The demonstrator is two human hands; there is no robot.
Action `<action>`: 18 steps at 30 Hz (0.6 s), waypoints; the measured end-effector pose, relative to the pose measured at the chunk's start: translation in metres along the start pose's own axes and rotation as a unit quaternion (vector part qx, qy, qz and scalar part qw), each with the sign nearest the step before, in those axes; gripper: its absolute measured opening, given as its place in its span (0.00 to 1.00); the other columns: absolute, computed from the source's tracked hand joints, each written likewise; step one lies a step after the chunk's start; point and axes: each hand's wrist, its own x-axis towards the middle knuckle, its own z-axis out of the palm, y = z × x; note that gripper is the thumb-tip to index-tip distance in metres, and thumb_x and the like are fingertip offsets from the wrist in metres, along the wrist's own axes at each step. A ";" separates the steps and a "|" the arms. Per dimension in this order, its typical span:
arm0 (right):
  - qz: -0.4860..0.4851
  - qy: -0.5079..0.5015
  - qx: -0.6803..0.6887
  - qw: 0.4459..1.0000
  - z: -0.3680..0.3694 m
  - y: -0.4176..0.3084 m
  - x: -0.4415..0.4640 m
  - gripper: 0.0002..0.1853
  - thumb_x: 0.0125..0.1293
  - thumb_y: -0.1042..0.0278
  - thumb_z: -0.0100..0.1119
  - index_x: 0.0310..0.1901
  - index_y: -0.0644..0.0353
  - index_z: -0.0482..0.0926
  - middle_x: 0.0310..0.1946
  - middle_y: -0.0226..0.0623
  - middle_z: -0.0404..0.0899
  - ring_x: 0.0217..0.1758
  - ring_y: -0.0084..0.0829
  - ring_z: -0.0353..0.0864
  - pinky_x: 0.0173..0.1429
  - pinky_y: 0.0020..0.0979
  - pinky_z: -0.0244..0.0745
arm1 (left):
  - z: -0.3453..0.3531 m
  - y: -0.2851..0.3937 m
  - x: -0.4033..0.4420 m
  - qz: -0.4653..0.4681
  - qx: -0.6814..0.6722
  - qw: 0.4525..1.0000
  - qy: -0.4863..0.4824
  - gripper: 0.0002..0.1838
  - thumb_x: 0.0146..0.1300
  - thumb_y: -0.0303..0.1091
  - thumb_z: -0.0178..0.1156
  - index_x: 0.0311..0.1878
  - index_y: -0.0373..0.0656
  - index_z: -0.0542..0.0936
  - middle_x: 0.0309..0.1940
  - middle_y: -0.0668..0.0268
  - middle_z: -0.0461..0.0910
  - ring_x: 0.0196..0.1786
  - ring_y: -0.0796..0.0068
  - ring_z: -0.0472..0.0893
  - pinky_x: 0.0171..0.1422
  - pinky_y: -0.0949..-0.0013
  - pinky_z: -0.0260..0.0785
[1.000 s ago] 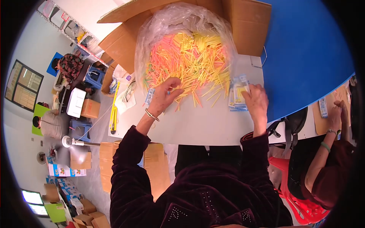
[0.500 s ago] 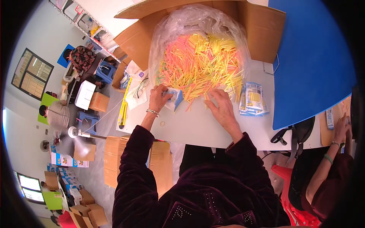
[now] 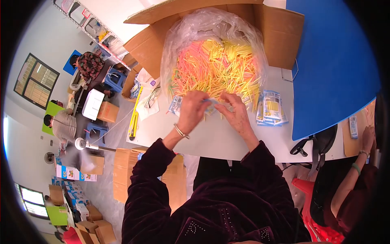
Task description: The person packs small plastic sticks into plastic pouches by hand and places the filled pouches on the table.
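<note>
My left hand, with a bracelet at its wrist, pinches a small blue-and-white packet in front of the sticks. The fingertips of my right hand close on the packet's other side. My fingers hide most of it. Beside my left hand, another printed packet lies on the table. Just beyond both hands, a heap of thin yellow, pink and orange sticks spills from a clear plastic bag. To the right of my right hand lies a small stack of blue-and-white packets.
The bag sits in an open cardboard box on the white table. A yellow cutter and glasses lie left. A blue panel covers the right. A co-worker's hand shows at far right.
My left hand has moved right and now grips a packet together with my right hand. My right hand was apart with its fingers spread before; its fingers have closed.
</note>
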 end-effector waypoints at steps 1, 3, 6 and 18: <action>0.032 -0.028 0.033 0.999 -0.002 -0.001 0.000 0.13 0.57 0.66 0.63 0.41 0.66 0.78 0.35 0.44 0.77 0.37 0.37 0.74 0.43 0.33 0.69 | 0.002 0.005 0.000 0.002 -0.002 1.000 -0.001 0.10 0.49 0.25 0.65 0.36 0.37 0.78 0.33 0.58 0.78 0.38 0.57 0.75 0.44 0.62 0.66; 0.093 -0.051 0.076 0.991 -0.006 0.004 -0.002 0.13 0.58 0.68 0.62 0.42 0.66 0.78 0.32 0.40 0.77 0.34 0.32 0.73 0.39 0.30 0.67 | 0.008 0.010 0.003 -0.006 -0.029 0.999 -0.042 0.12 0.51 0.27 0.65 0.39 0.38 0.78 0.35 0.60 0.78 0.39 0.60 0.76 0.45 0.64 0.67; 0.160 -0.076 0.170 0.970 -0.008 0.020 -0.005 0.11 0.60 0.72 0.59 0.43 0.67 0.78 0.26 0.33 0.76 0.28 0.22 0.70 0.34 0.24 0.65 | 0.008 -0.003 0.012 -0.041 -0.122 0.992 -0.005 0.14 0.54 0.28 0.65 0.44 0.38 0.76 0.37 0.65 0.78 0.41 0.67 0.76 0.46 0.68 0.68; 0.103 -0.053 0.120 0.986 -0.007 0.011 -0.005 0.09 0.58 0.71 0.60 0.38 0.68 0.77 0.23 0.43 0.76 0.24 0.32 0.74 0.30 0.30 0.67 | 0.005 -0.005 0.016 -0.138 -0.205 0.962 -0.114 0.07 0.57 0.29 0.61 0.37 0.35 0.79 0.28 0.62 0.79 0.30 0.73 0.77 0.36 0.72 0.68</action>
